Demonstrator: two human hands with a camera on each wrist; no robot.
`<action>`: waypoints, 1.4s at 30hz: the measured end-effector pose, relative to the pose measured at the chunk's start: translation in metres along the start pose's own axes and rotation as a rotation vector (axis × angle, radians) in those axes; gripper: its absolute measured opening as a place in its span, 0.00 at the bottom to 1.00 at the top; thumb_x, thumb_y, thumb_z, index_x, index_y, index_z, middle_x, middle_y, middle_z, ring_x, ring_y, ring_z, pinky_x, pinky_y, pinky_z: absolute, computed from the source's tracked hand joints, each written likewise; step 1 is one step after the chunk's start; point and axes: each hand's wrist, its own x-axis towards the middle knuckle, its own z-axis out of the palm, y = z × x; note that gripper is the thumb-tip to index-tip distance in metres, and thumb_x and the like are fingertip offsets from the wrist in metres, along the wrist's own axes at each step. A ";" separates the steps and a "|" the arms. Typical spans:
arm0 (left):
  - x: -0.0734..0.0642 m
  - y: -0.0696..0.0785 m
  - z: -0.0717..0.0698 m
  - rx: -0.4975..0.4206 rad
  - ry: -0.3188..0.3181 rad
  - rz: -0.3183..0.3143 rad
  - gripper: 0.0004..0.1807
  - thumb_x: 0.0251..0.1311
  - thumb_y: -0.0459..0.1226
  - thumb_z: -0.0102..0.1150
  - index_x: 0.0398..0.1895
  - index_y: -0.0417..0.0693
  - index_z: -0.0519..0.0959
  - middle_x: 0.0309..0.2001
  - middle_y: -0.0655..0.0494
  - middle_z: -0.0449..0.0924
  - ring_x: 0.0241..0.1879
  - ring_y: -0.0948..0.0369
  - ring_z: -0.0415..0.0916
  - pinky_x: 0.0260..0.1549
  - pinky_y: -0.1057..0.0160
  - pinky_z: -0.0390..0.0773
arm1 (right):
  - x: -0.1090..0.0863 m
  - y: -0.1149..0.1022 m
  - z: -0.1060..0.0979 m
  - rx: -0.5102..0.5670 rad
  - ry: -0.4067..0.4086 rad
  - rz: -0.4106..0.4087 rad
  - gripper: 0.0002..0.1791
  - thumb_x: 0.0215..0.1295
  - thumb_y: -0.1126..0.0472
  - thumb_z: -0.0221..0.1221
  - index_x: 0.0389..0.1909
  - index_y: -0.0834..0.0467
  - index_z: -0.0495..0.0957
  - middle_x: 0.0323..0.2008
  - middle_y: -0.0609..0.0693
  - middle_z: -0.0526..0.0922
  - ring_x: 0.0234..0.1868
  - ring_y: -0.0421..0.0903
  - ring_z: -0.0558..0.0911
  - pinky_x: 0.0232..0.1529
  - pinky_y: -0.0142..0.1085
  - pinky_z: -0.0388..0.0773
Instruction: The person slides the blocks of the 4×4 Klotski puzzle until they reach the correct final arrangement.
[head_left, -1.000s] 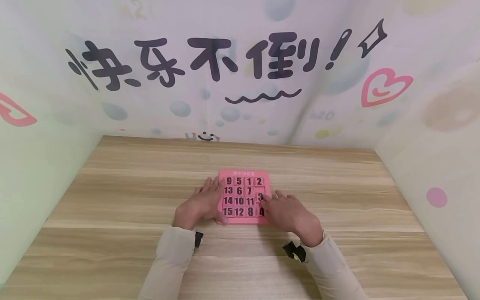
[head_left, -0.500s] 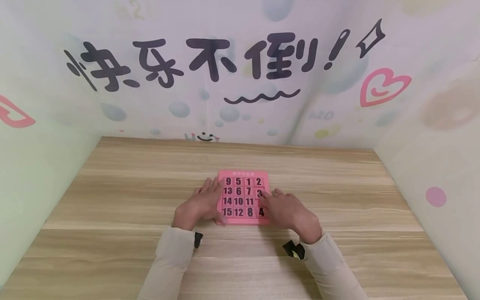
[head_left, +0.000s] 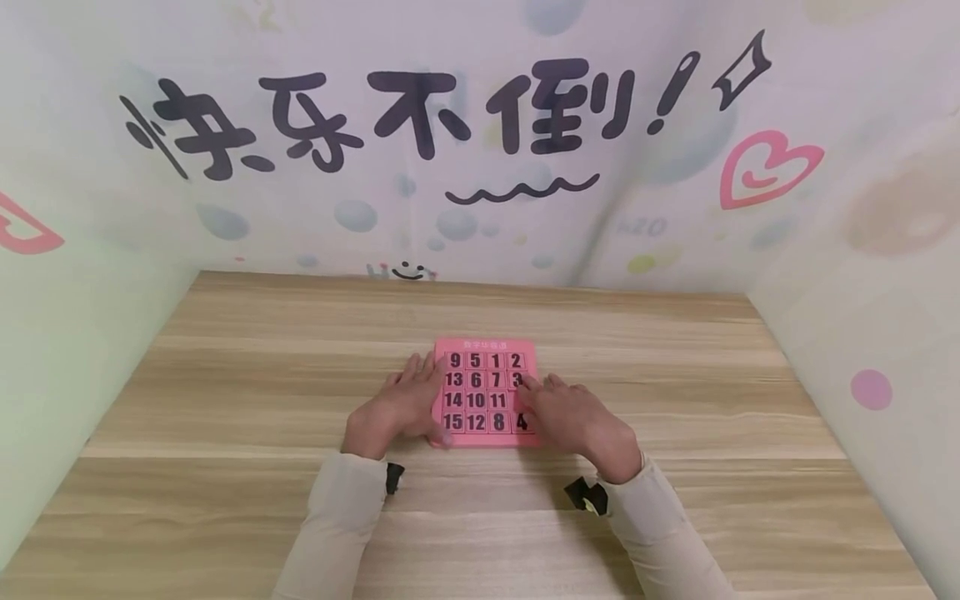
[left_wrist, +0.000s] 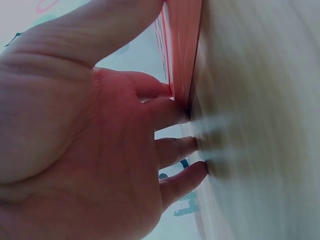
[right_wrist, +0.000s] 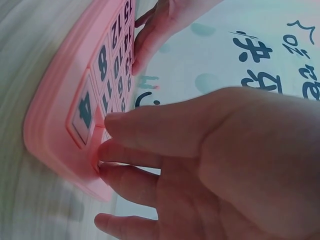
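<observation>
You're working the right-hand column of the pink number puzzle (head_left: 491,442), which lies flat on the wooden table (head_left: 225,375) between your hands. The step in hand looks like settling the 3 tile (head_left: 517,380) beside the 7 tile (head_left: 497,380) — it sits level with it, directly under the 2 tile (head_left: 515,360). Your right hand (head_left: 573,421) has its fingertips at that column, fingers mostly straight and clamped on nothing that shows; the wrist view hides the exact contact. Your left hand (head_left: 401,408) lies along the puzzle's left side, fingers spread and thumb at the near corner, bracing rather than gripping.

The gap (right_wrist: 95,143) lies below the 3, above the 4 tile (right_wrist: 84,109). Your next move probably calls for a fingertip on the 4, pushing it straight up into that space — the 11 tile (head_left: 498,401) could go in sideways instead. Keep the left brace firm, so the frame doesn't creep.
</observation>
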 end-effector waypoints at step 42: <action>-0.001 0.001 0.000 0.022 0.015 0.029 0.65 0.46 0.44 0.77 0.79 0.40 0.41 0.79 0.41 0.32 0.78 0.43 0.25 0.75 0.40 0.35 | -0.028 -0.030 -0.007 -0.237 -0.130 0.046 0.35 0.66 0.72 0.54 0.73 0.48 0.66 0.74 0.46 0.64 0.72 0.52 0.67 0.68 0.54 0.68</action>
